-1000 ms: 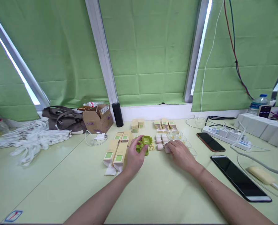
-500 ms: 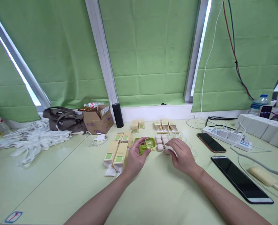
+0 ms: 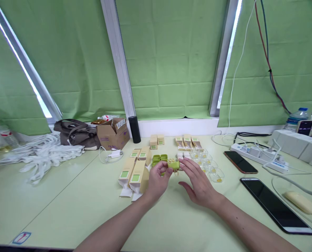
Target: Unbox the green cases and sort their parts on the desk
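My left hand [image 3: 158, 180] is closed round a small green case [image 3: 173, 164], held just above the pale green table [image 3: 66, 206]. My right hand [image 3: 198, 180] is beside it with fingers stretched out, fingertips near the case and holding nothing. Two more green cases [image 3: 159, 158] sit on the table just behind. Small pink cases [image 3: 183, 154] lie behind my right hand, and several clear plastic blister shells [image 3: 209, 166] lie to its right. Tan cartons with green labels [image 3: 134, 171] lie left of my left hand.
More small cartons [image 3: 156, 140] and open cartons [image 3: 188, 141] stand near the windowsill. A cardboard box [image 3: 113, 133], black cylinder [image 3: 134, 129], brown bag [image 3: 77, 133] and white straps [image 3: 40, 157] lie at the left. Two phones [image 3: 275, 204], a power strip [image 3: 258, 154] and cables lie right.
My left hand has lifted one green case off the table, leaving two others behind. My right hand came off the pink cases and opened, moving toward the held case.
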{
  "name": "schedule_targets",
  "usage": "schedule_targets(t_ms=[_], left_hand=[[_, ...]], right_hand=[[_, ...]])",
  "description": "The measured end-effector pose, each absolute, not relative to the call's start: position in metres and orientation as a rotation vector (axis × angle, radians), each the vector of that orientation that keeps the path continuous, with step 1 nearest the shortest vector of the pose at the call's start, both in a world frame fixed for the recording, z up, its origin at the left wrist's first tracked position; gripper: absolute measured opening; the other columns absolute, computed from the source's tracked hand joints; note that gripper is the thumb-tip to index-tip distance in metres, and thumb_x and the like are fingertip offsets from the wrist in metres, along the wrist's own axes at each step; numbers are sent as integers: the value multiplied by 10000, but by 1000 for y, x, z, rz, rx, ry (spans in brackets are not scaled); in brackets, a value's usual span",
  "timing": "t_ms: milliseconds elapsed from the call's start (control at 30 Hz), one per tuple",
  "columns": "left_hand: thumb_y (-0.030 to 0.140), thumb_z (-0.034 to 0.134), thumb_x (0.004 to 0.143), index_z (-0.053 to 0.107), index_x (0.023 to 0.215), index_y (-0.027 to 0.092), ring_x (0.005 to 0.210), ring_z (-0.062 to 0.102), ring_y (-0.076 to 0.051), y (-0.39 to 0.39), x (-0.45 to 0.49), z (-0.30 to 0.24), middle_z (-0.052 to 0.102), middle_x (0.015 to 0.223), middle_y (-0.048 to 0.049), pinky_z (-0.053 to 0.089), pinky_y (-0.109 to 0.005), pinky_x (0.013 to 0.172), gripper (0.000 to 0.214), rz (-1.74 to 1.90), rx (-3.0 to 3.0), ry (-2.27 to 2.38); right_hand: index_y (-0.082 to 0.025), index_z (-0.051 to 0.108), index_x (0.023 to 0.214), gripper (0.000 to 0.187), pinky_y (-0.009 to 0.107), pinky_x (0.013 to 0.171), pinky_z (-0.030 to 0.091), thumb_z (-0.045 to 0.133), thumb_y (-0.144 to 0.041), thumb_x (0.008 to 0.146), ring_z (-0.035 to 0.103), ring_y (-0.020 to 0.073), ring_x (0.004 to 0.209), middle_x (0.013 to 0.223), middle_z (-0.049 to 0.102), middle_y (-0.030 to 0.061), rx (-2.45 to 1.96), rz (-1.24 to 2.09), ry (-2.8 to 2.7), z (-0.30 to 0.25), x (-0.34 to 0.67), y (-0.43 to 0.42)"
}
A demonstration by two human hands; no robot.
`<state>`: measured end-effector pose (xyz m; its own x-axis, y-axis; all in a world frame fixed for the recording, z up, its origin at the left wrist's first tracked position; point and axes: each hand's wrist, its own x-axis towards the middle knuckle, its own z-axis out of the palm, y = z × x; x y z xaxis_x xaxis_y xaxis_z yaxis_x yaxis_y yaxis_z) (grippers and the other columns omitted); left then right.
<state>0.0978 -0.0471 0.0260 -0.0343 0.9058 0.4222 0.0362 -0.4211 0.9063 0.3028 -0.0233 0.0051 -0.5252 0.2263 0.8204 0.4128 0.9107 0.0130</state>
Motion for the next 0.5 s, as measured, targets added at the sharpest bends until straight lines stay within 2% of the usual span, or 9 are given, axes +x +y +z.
schedule_targets(t_ms=[167,367,500], left_hand=[[737,532,949,675,695,164,638,706,-205,-49,103,26,738,634,-72,527,-305,680,644,1431,1624,1107],[739,413,994,698,580,161,559,665,-196,-55,112,22,697,553,-76,522,-313,642,765,1324,1556,1063],[692,392,1025,734,596,158,577,671,-205,-57,113,21,696,556,-90,534,-330,678,765,1271,1589,977]], right_hand=[[-161,214,1670,811,629,1200,458,621,-150,969,400,367,1512,1553,491,204,-448,-203,-2139,3,298,-26],[-164,249,1645,768,617,1147,498,621,-197,973,462,372,1443,1515,486,217,-461,-100,-2130,2,297,-28],[-173,324,1592,687,611,1137,499,621,-212,974,499,368,1407,1467,528,214,-476,-31,-2091,1,297,-26]])
